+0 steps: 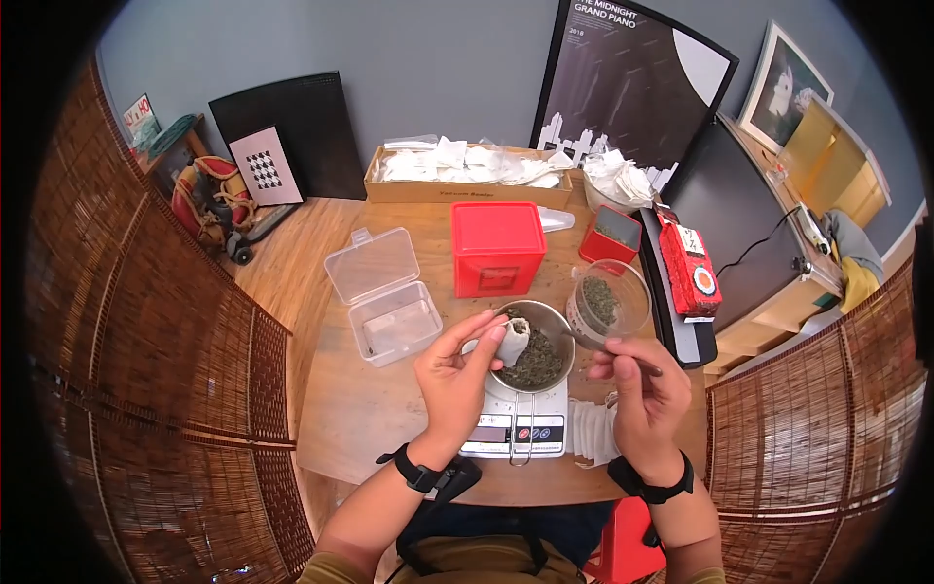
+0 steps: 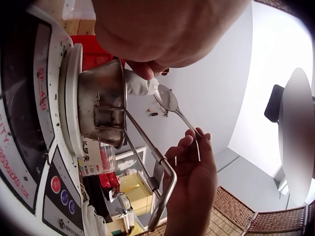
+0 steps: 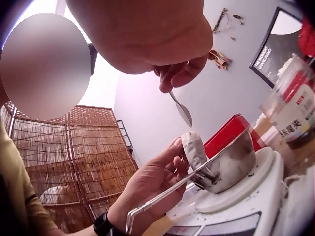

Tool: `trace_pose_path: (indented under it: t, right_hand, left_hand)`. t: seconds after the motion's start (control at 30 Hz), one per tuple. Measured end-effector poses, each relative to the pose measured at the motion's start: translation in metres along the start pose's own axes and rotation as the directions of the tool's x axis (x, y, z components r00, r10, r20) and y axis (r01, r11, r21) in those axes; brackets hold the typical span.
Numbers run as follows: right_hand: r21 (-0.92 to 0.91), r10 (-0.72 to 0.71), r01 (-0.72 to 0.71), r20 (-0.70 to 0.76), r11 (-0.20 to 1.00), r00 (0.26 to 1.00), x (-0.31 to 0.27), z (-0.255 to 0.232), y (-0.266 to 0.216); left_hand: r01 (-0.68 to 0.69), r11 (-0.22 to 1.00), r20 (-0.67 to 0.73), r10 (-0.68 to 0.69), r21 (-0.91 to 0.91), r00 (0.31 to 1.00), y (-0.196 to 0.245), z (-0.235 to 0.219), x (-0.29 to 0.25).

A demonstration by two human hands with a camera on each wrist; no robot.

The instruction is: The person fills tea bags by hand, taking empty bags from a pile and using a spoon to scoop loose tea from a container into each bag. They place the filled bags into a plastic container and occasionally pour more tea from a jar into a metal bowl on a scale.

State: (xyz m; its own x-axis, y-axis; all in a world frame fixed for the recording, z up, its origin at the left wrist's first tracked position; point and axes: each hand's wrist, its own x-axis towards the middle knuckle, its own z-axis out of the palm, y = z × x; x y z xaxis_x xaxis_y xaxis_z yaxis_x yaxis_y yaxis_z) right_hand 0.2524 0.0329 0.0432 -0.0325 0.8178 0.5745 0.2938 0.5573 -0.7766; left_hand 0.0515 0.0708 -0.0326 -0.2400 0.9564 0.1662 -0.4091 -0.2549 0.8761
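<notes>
The left hand (image 1: pixel 455 375) pinches a small white pouch (image 1: pixel 513 345), its open mouth up with dark dried leaf showing, above a metal pot (image 1: pixel 568 362). Dried leaf (image 1: pixel 537 364) lies in the pot, which stands on a white scale (image 1: pixel 552 413). The right hand (image 1: pixel 654 397) grips the handle of a metal spoon (image 2: pixel 168 99); in the left wrist view its bowl is close by the pouch's mouth. The right wrist view has the spoon (image 3: pixel 184 115) tilted downward just above the pouch (image 3: pixel 194 149).
A clear tub of dried leaf (image 1: pixel 634 292) stands right of the pot, white pouches (image 1: pixel 590 430) below it. Behind are a red canister (image 1: pixel 497 243), a red tin (image 1: pixel 611 234) and a cardboard box (image 1: pixel 467 196) of white pouches. An open plastic case (image 1: pixel 394 325) lies left.
</notes>
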Motion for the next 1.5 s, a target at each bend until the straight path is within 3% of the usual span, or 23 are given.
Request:
trace_pose_path:
  t: [0.07, 0.17, 0.23, 0.37, 0.47, 0.57, 0.63, 0.67, 0.73, 0.77, 0.83, 0.9, 1.0, 1.27, 1.33, 1.4, 1.5]
  right_hand:
    - [-0.021, -0.002, 0.003, 0.026, 1.000, 1.000, -0.001, 0.000, 0.000]
    - [0.073, -0.005, 0.011, -0.075, 0.997, 0.997, -0.003, 0.003, 0.000]
    - [-0.002, -0.020, 0.020, 0.006, 1.000, 1.000, -0.002, 0.002, 0.001]
    - [0.002, -0.046, 0.046, 0.009, 0.999, 0.999, -0.003, 0.000, 0.001]
    - [0.010, -0.082, 0.083, -0.063, 0.997, 0.995, -0.001, 0.001, 0.000]
    - [-0.020, -0.035, 0.035, 0.029, 0.999, 0.999, -0.001, -0.001, -0.004]
    - [-0.236, -0.220, 0.213, -0.004, 0.948, 0.975, -0.001, -0.005, -0.002]
    - [-0.233, -0.221, 0.214, -0.001, 0.949, 0.975, 0.004, -0.004, -0.003]
    - [-0.370, -0.435, 0.425, 0.062, 0.826, 0.898, 0.019, 0.001, -0.006]
    - [-0.370, -0.435, 0.425, 0.061, 0.826, 0.899, 0.021, 0.003, -0.005]
    - [-0.366, -0.256, 0.347, 0.275, 0.864, 0.927, 0.024, 0.007, -0.003]
    - [-0.390, -0.210, 0.314, 0.286, 0.866, 0.935, 0.031, 0.018, -0.004]
    - [-0.313, 0.068, 0.037, 0.318, 0.949, 0.946, 0.038, 0.033, -0.006]
    - [-0.336, 0.102, 0.027, 0.358, 0.941, 0.928, 0.043, 0.041, 0.010]
    - [-0.309, 0.099, 0.022, 0.370, 0.951, 0.924, 0.047, 0.038, 0.009]
    - [-0.251, 0.168, -0.082, 0.342, 0.965, 0.924, 0.049, 0.035, 0.008]
    - [-0.222, 0.158, -0.083, 0.346, 0.972, 0.925, 0.050, 0.032, 0.008]
  left_hand:
    - [0.000, 1.000, 0.001, 0.000, 0.014, 1.000, 0.000, 0.000, -0.001]
    - [0.005, 0.999, 0.000, -0.005, 0.031, 1.000, 0.000, 0.000, 0.000]
    - [-0.014, 0.999, 0.012, 0.013, 0.046, 1.000, -0.002, -0.003, 0.000]
    - [-0.018, 0.998, 0.003, 0.018, 0.053, 1.000, -0.002, -0.003, 0.000]
    - [-0.023, 0.999, 0.011, 0.022, 0.028, 1.000, -0.002, -0.001, 0.001]
    - [-0.018, 0.999, 0.007, 0.017, 0.037, 1.000, -0.001, -0.004, 0.000]
    - [-0.010, 0.998, 0.010, 0.010, 0.064, 1.000, -0.004, -0.004, 0.001]
    - [-0.011, 0.998, 0.005, 0.011, 0.065, 1.000, -0.004, -0.004, 0.001]
    - [-0.024, 0.999, 0.025, 0.023, 0.040, 0.999, -0.004, -0.004, 0.001]
    - [-0.024, 0.999, 0.025, 0.023, 0.041, 0.999, -0.004, -0.004, 0.000]
    - [-0.030, 0.999, 0.024, 0.029, 0.040, 0.999, -0.004, -0.004, 0.000]
    - [-0.042, 0.998, 0.023, 0.041, 0.054, 0.999, -0.004, -0.004, -0.001]
    - [-0.077, 0.994, 0.019, 0.075, 0.083, 0.997, -0.005, -0.005, -0.001]
    - [-0.061, 0.994, 0.021, 0.059, 0.093, 0.998, 0.012, 0.005, -0.003]
    - [-0.121, 0.976, 0.075, 0.109, 0.180, 0.991, 0.022, 0.010, -0.002]
    - [-0.101, 0.982, 0.091, 0.087, 0.160, 0.992, 0.027, 0.013, -0.001]
    - [-0.096, 0.987, 0.117, 0.081, 0.129, 0.990, 0.028, 0.015, 0.001]
